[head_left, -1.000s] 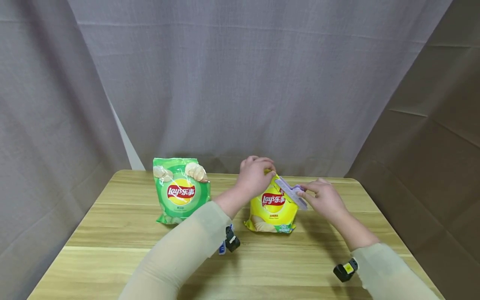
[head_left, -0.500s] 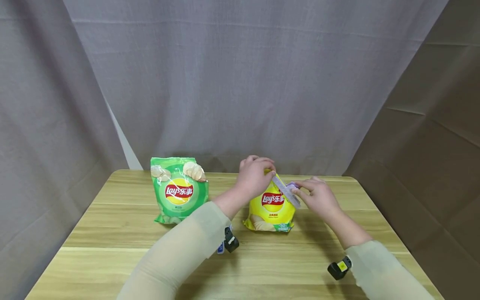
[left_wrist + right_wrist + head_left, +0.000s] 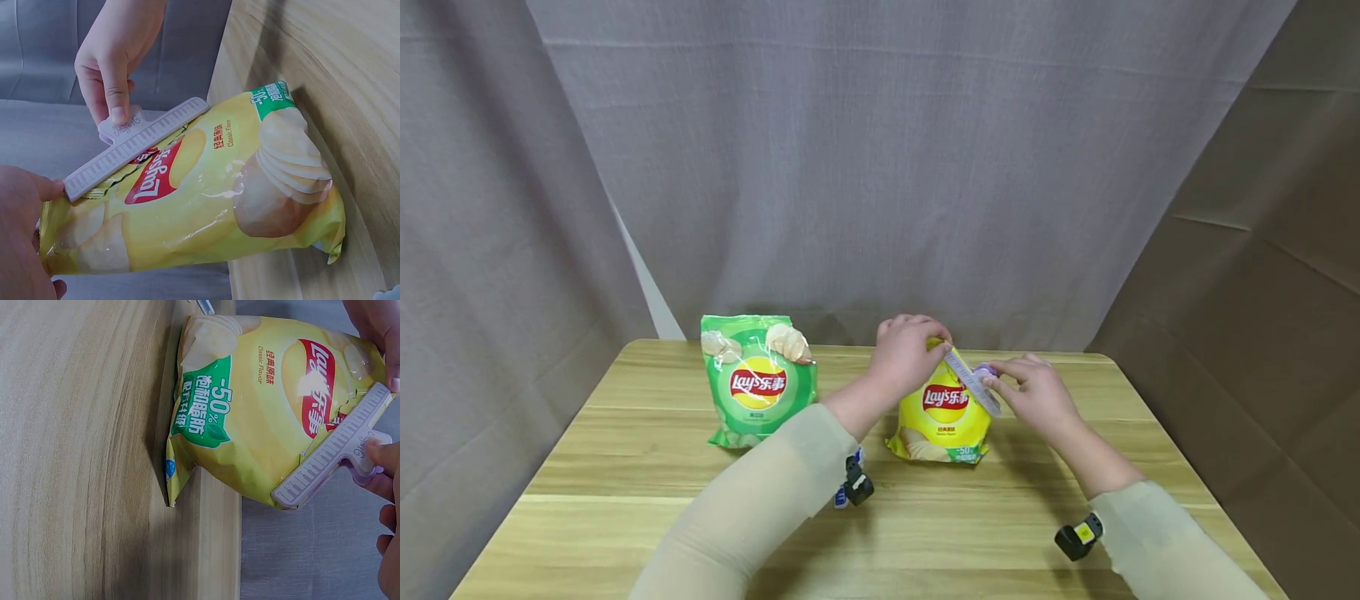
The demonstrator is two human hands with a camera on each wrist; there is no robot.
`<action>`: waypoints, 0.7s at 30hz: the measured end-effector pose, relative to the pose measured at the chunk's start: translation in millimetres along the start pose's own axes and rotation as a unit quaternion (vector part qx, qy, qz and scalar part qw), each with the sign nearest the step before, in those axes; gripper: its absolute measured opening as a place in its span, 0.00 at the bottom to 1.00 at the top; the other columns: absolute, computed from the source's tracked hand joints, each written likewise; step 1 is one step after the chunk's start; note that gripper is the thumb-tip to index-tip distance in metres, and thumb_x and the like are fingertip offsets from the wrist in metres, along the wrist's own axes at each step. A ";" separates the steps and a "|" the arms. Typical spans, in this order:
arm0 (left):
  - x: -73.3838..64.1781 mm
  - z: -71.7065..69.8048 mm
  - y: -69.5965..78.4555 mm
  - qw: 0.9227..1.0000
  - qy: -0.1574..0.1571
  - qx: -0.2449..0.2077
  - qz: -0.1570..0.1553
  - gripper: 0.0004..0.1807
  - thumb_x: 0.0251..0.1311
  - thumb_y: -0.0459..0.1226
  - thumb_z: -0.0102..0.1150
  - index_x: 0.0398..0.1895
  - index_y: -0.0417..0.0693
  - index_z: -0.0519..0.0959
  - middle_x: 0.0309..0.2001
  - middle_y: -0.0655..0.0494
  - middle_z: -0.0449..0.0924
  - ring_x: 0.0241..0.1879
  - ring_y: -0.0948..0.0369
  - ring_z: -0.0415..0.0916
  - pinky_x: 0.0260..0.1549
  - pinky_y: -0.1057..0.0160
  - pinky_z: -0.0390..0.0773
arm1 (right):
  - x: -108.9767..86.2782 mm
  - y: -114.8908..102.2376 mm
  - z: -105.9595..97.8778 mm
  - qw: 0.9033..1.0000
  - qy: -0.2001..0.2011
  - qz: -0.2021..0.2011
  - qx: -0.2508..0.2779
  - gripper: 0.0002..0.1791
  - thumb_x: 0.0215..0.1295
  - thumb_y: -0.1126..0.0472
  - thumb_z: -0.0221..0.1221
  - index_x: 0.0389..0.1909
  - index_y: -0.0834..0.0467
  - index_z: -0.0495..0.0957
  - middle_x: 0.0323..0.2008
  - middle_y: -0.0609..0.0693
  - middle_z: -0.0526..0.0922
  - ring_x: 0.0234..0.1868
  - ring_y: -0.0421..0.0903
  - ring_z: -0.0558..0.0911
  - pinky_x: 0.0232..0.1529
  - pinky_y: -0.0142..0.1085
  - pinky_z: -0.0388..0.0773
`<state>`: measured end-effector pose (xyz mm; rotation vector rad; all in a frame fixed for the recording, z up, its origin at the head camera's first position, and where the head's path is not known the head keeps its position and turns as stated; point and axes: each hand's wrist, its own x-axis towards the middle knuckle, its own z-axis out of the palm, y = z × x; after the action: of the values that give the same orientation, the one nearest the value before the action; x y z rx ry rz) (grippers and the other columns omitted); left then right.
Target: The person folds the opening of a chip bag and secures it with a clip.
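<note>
A yellow Lay's chip bag stands on the wooden table, its upper right corner cut by a slanted lilac bag clip. My left hand grips the bag's top left corner, thumb in front. In the left wrist view that thumb touches the upper end of the clip. My right hand pinches the clip's handle between thumb and fingers. The right wrist view shows the long ridged bar of the clip lying across the folded top of the bag.
A green Lay's chip bag stands to the left on the table. Partly hidden behind my left wrist is a small blue and white object. Grey curtain hangs behind the table's far edge.
From a second ago, my right hand has moved slightly left with the clip, which now sits further over the bag's corner. The left hand keeps its grip on the bag.
</note>
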<state>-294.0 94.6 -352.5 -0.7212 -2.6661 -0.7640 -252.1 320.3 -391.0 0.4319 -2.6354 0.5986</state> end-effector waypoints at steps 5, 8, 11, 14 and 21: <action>-0.7 -1.0 -1.1 1.000 -0.004 -0.005 -0.003 0.09 0.68 0.48 0.59 0.46 0.61 0.83 0.56 0.62 0.80 0.60 0.57 0.72 0.64 0.51 0.60 | -0.2 -1.4 0.6 1.000 -0.006 0.009 -0.002 0.17 0.65 0.56 0.65 0.51 0.61 0.84 0.41 0.55 0.88 0.35 0.47 0.72 0.33 0.40 0.69; -0.1 -1.8 -1.4 1.000 -0.011 -0.014 -0.005 0.09 0.69 0.47 0.58 0.46 0.60 0.83 0.56 0.62 0.81 0.61 0.56 0.71 0.65 0.50 0.60 | 0.2 -2.1 0.5 1.000 -0.008 0.014 -0.002 0.18 0.66 0.55 0.65 0.51 0.61 0.84 0.41 0.55 0.87 0.35 0.47 0.72 0.33 0.40 0.68; 0.7 -3.1 -1.7 1.000 -0.014 -0.013 -0.003 0.09 0.70 0.47 0.56 0.46 0.60 0.83 0.57 0.62 0.80 0.62 0.56 0.70 0.67 0.50 0.58 | 0.7 -2.7 0.3 1.000 -0.010 0.018 -0.001 0.18 0.66 0.55 0.65 0.52 0.61 0.84 0.41 0.55 0.87 0.34 0.47 0.71 0.33 0.40 0.68; 1.1 -5.1 -2.0 1.000 -0.013 0.012 0.005 0.09 0.70 0.47 0.56 0.45 0.61 0.84 0.59 0.62 0.77 0.64 0.56 0.67 0.67 0.50 0.57 | 1.0 -3.2 -0.1 1.000 -0.013 0.023 -0.001 0.18 0.66 0.55 0.65 0.52 0.61 0.84 0.42 0.55 0.87 0.35 0.47 0.71 0.32 0.40 0.68; 0.3 -9.3 -1.1 0.998 0.009 0.052 0.017 0.07 0.68 0.49 0.59 0.40 0.65 0.86 0.60 0.63 0.72 0.65 0.54 0.61 0.66 0.50 0.56 | 2.9 -6.0 0.4 1.000 -0.011 0.022 0.001 0.18 0.65 0.55 0.65 0.52 0.60 0.84 0.42 0.55 0.87 0.37 0.51 0.75 0.33 0.41 0.69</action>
<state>-293.7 88.7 -345.2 -0.7267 -2.6477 -0.6147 -252.5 314.4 -387.9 0.3847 -2.6706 0.6137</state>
